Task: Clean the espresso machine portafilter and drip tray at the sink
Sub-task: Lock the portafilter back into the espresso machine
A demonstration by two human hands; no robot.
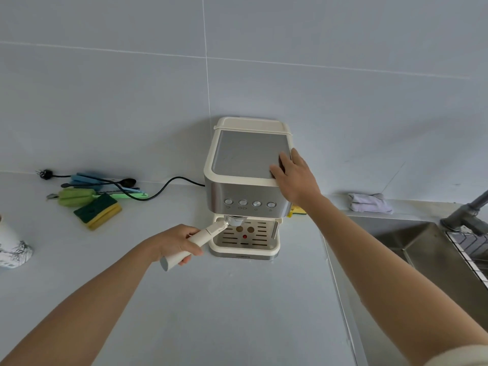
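The portafilter has a long cream handle with a grey end cap, and its round metal head sits under the front of the espresso machine, just above the drip tray. The tray is cream-rimmed, with a slotted metal grate and a red dot at its middle. The left hand grips the handle. The right hand lies flat, fingers straight, on the machine's top right corner. The machine stands at the back edge of the desk, near the sink

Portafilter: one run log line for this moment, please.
left hand grips portafilter in espresso machine | right hand on its top | drip tray fitted
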